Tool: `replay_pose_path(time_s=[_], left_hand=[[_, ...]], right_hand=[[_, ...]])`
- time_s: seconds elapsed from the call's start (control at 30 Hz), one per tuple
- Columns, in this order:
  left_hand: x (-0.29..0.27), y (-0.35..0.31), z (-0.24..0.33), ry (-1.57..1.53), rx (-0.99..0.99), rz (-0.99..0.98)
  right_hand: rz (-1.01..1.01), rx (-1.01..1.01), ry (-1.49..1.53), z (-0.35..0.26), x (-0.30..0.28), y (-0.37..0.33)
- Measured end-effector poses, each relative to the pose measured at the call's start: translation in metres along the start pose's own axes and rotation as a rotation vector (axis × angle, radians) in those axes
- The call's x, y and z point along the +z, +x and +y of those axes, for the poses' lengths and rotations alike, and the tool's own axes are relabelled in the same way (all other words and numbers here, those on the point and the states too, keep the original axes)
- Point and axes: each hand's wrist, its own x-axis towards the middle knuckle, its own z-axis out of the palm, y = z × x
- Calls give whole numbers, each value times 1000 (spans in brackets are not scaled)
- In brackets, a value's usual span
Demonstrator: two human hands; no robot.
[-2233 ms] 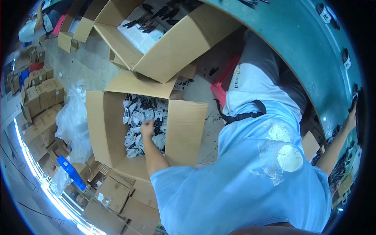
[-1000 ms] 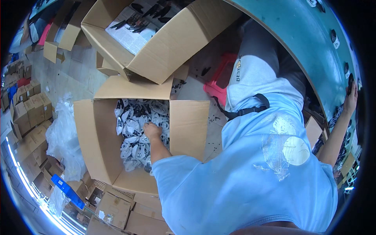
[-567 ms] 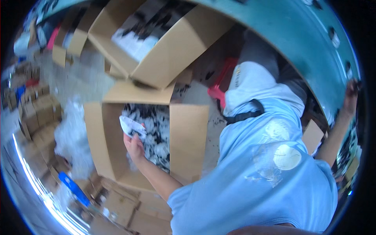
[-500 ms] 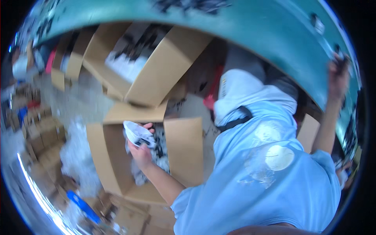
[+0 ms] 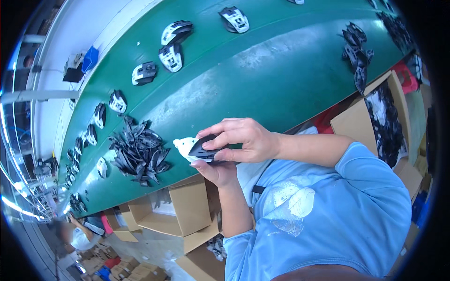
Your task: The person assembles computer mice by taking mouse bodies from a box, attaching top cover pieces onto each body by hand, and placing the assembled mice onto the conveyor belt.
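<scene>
In front of my chest, at the near edge of the green table (image 5: 281,70), both hands meet on one computer mouse shell. My left hand (image 5: 220,174) grips the white shell (image 5: 184,146) from below. From above, my right hand (image 5: 251,140) pinches a dark cover piece (image 5: 201,149) against it, thumb and fingers bent round its sides. The shell's rounded white end points left, away from my fingers. Its underside is hidden by my left hand. Just left of it lies a pile of black curved plastic pieces (image 5: 140,152).
Several black-and-white mouse shells (image 5: 171,57) are strung along the far side of the table. More black parts (image 5: 356,54) lie at the right. Below the edge stand open cardboard boxes (image 5: 192,206). Another person (image 5: 82,236) is at the lower left.
My left hand has come up from over a cardboard box with the white shell. My right hand has come in from the far right, and both now meet. The view has turned toward the table.
</scene>
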Motion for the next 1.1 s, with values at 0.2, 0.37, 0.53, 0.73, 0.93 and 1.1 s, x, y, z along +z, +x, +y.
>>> replay_pose_path(time_s=[0.2, 0.37, 0.53, 0.73, 0.93, 1.1], left_hand=[[3, 17, -9, 200, 152, 21], [6, 10, -17, 200, 235, -37], [0, 11, -24, 212, 244, -32], [24, -3, -31, 179, -10, 187], [23, 3, -23, 204, -76, -177], [12, 38, 21, 1702, 485, -396]], right_hand=[[227, 166, 136, 2, -24, 0], [46, 26, 54, 16, -16, 1], [7, 179, 54, 11, -15, -4], [-83, 124, -40, 25, -16, -13], [-281, 345, -173, 41, -55, -3], [-370, 0, -581, 42, -125, 26]])
